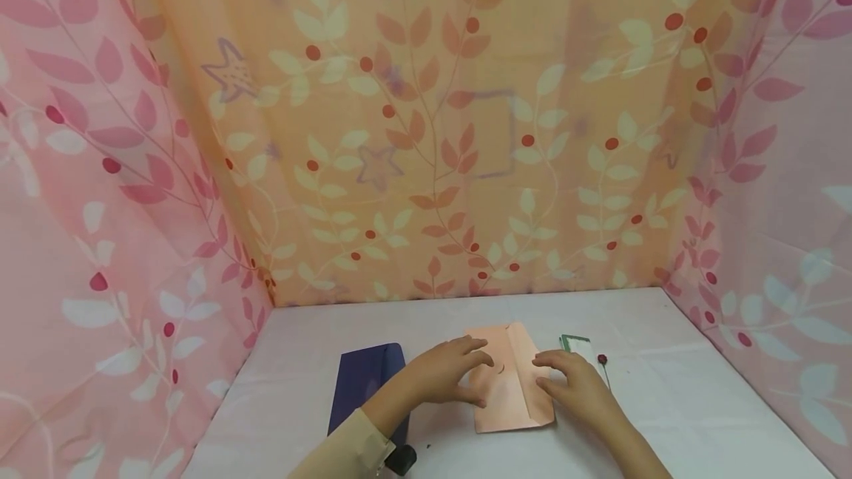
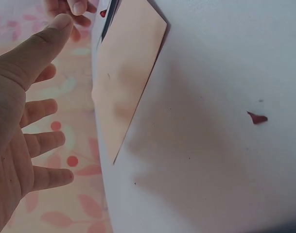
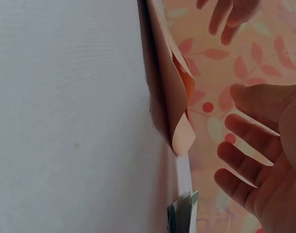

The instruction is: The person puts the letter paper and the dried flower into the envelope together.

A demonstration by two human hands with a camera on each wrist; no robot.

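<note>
Fingers [image 2: 45,144] loosely spread, both hands [image 1: 446,372] [image 1: 580,390] hover above the peach envelope [image 1: 499,398].

On the counter [image 1: 459,458], the middle envelope [image 1: 501,398] lies between the left hand [image 1: 444,374] and the right hand [image 1: 580,390]. Another envelope [image 1: 356,384] lies to its left; cards [image 1: 576,345] lie to its right, beyond the right hand, beside a stemmed pick [image 1: 602,359]. Behind hangs a curtain [image 1: 426,168].

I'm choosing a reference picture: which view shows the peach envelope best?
The head view: it shows most of the peach envelope from above, flap included. The left wrist view shows it slanted and cut off; the right wrist view, nearly edge-on.
</note>
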